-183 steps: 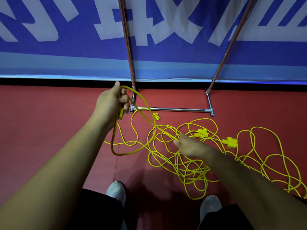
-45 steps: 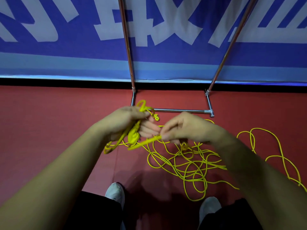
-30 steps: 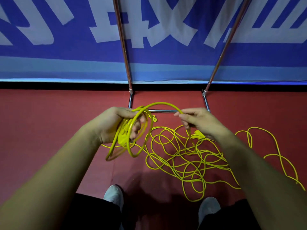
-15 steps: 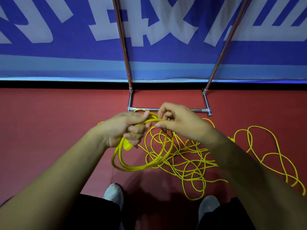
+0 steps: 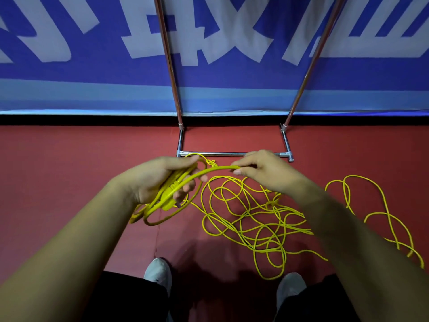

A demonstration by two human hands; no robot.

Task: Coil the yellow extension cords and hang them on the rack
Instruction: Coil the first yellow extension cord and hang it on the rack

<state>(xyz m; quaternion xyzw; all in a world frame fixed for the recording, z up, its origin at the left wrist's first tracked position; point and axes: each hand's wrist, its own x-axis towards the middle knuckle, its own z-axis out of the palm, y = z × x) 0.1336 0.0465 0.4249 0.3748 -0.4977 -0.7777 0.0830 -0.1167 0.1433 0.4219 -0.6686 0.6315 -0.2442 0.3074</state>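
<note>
My left hand (image 5: 160,180) grips a small coil of yellow extension cord (image 5: 162,211), a few loops with a yellow plug body lying in the palm. A strand of the same cord arcs from the coil to my right hand (image 5: 264,173), which pinches it between thumb and fingers. Below and to the right, the loose yellow cord (image 5: 250,217) lies tangled on the red floor, with more loops trailing off at the far right (image 5: 371,205). The metal rack (image 5: 232,154) stands just beyond my hands, its two poles rising out of view.
A blue banner with white lettering (image 5: 92,66) covers the wall behind the rack. The rack's base bar and right foot (image 5: 289,156) rest on the red floor. My two shoes (image 5: 157,273) stand at the bottom edge, close to the tangle.
Over the last second my right hand brought another loop to the left hand's coil, then drew a little to the right with a fresh strand. The coil hangs lower left.
</note>
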